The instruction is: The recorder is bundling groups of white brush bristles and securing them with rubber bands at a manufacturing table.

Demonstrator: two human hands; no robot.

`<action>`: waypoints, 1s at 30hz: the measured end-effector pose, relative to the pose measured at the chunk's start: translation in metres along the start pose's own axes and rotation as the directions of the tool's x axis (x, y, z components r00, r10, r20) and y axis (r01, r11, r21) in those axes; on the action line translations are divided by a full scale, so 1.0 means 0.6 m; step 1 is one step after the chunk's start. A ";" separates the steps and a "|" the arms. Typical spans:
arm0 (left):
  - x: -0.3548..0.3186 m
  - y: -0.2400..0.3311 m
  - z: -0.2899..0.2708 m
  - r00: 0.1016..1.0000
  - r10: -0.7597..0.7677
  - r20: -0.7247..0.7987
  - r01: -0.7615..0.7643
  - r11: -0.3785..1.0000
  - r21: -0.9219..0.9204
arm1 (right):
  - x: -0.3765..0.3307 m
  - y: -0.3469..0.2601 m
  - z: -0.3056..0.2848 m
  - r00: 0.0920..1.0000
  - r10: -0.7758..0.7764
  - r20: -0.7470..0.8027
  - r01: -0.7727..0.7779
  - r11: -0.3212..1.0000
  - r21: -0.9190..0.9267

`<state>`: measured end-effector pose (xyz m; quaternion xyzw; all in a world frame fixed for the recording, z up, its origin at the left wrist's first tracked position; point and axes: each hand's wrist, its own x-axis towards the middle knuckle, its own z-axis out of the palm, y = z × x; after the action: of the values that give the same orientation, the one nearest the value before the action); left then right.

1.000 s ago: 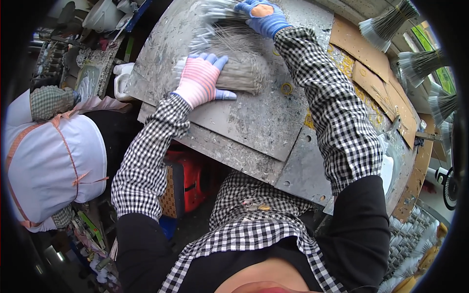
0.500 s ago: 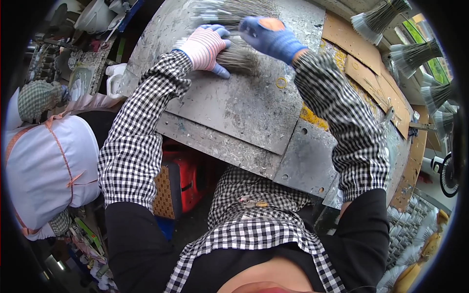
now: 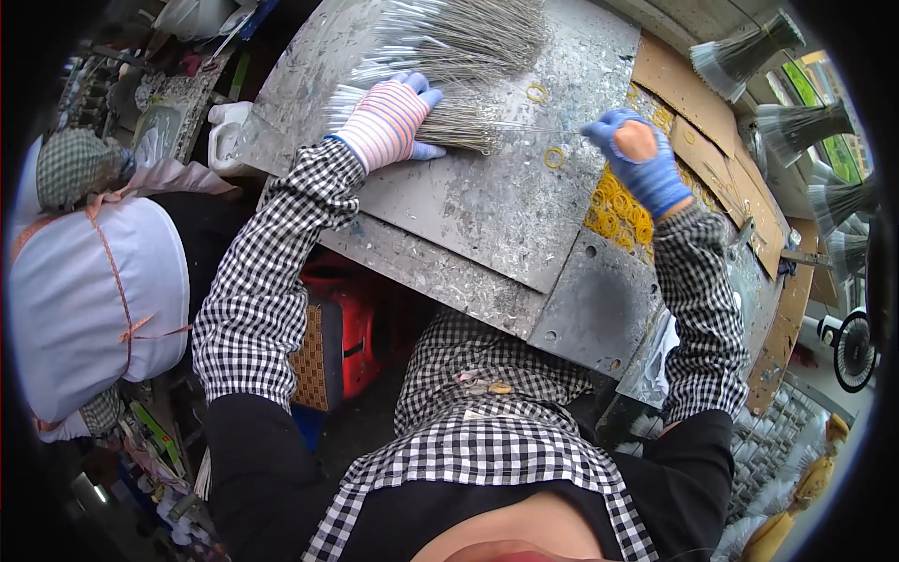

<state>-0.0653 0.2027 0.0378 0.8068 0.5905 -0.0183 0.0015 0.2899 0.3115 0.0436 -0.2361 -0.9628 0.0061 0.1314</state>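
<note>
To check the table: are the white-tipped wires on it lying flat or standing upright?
Lying flat: the white-tipped wires stretch sideways across the grey tabletop, pale ends leftward, with the left hand over some.

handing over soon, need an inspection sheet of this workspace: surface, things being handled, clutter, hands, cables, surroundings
Surface: grey worktable, stained and scuffed; a metal plate with holes at its near side
Things handled: thin wire brushes in piles, white ends toward the left
Clutter: yellow rings heaped at the right, two more lying loose; cardboard beyond them
Left hand: gloved, laid over the nearest pile
Right hand: gloved, closed, seemingly on thin wires reaching toward the piles
Cables: nothing seen
Surroundings: co-worker and white jug at left; hanging brush bundles and fan at right
</note>
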 end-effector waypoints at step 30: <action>-0.141 0.154 0.027 0.993 -0.100 -0.062 0.102 0.994 0.027 | 0.357 -0.085 0.168 0.998 0.003 -0.056 -0.003 1.000 0.001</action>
<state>-0.0031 0.0937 0.0225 0.7761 0.6299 -0.0028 -0.0294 0.0582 0.3693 0.0038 -0.2375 -0.9584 0.0000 0.1582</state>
